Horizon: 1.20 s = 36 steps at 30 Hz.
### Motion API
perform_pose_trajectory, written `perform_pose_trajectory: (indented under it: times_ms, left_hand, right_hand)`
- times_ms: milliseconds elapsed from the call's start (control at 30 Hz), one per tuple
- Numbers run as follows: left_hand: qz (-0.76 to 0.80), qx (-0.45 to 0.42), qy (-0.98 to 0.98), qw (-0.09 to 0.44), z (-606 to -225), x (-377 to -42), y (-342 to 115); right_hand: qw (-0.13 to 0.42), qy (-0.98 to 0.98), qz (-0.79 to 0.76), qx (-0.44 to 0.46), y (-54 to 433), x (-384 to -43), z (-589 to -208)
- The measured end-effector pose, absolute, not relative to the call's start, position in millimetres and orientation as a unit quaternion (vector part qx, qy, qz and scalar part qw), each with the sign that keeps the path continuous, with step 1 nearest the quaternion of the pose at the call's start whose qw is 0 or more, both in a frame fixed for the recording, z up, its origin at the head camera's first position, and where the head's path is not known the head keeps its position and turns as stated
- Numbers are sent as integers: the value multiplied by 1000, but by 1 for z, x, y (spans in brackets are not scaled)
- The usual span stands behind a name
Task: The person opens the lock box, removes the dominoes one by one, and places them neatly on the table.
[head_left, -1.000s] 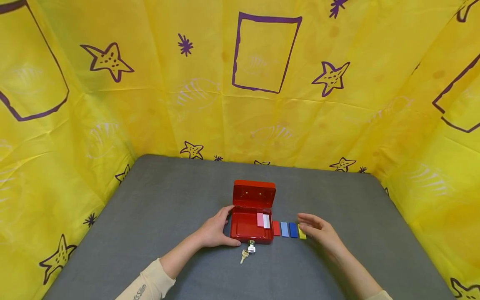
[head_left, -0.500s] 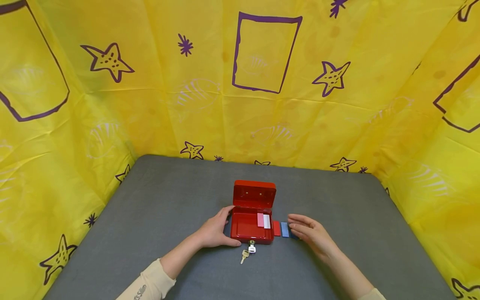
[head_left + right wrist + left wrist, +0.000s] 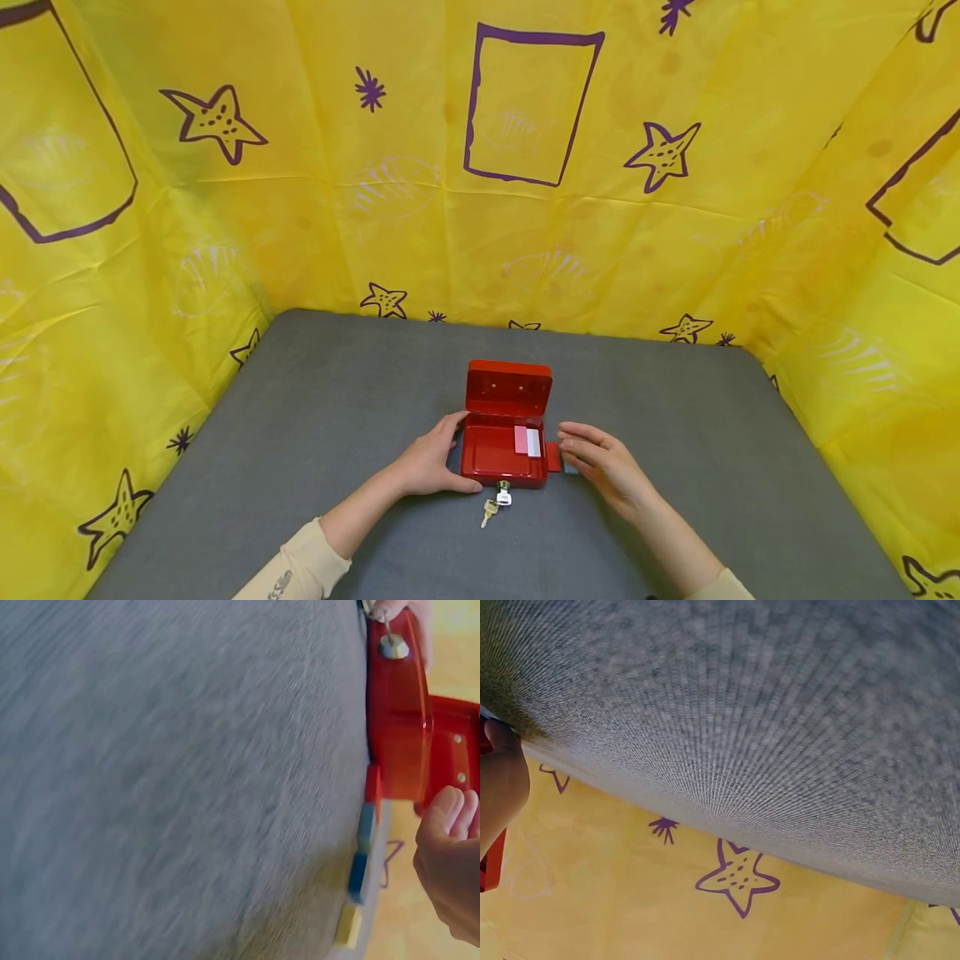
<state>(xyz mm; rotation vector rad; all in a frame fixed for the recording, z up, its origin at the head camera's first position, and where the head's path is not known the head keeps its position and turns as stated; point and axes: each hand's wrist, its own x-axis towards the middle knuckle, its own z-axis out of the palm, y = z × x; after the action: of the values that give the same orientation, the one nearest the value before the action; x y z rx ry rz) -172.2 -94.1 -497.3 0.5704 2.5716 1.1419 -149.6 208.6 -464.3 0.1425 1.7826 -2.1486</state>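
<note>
A red metal cash box stands with its lid raised. My left hand holds its left side, thumb at the front corner and fingers at the back. Inside, at the right, lie a pink block and a white block. Outside, a row runs rightward: a red block, a light blue block, a dark blue block and a yellow block. My right hand hovers over the row with loosely bent fingers and nothing in them, hiding its right part in the head view.
One key sits in the lock at the box's front, and a second key lies on the grey tabletop beside it. Yellow patterned cloth hangs behind the table and along both sides.
My right hand has moved left along the row, from the yellow block past the dark blue one to the light blue one. The left hand and the box have stayed put.
</note>
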Motion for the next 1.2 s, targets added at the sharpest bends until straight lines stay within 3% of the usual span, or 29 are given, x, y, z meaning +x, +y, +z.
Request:
perform_pose_trajectory:
  times_ms: [1200]
  left_hand:
    - [395,209,885,131,-496,-173,-94]
  right_hand:
    - [106,728,-675,-59,154,-161,-462]
